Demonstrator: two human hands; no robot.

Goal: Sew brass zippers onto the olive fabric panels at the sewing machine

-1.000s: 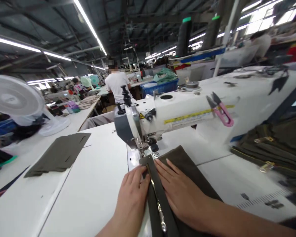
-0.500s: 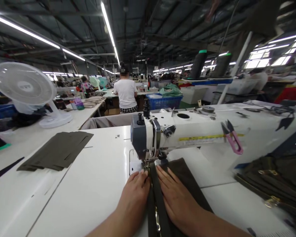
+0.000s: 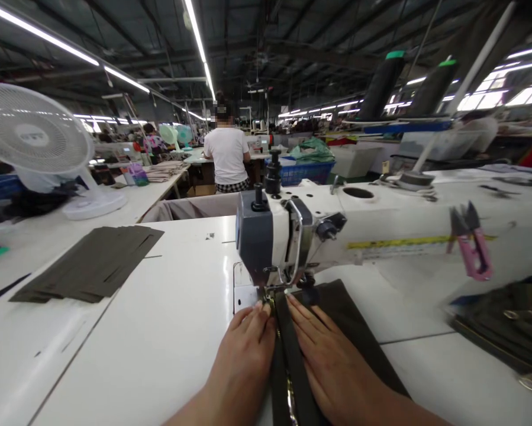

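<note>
Dark olive fabric (image 3: 352, 319) lies under the needle area of a white and grey sewing machine (image 3: 254, 236), with a strip and a shiny gold zipper (image 3: 291, 396) running toward me. My left hand (image 3: 250, 343) rests at the left edge of the strip, its fingertips close together just in front of the presser foot. Flat on the fabric right of the zipper lies my right hand (image 3: 325, 349), fingers stretched forward beside the foot. What lies under the left fingertips is hard to make out.
Stacked olive pieces (image 3: 92, 263) lie on the table's left, near a white fan (image 3: 35, 136). Pink snips (image 3: 474, 248) sit on the machine arm. More olive fabric with gold hardware (image 3: 509, 325) is at right. A person in white (image 3: 225, 155) is ahead.
The view has shifted, so the machine appears larger and farther right. Both hands keep nearly the same place on the fabric by the presser foot.
</note>
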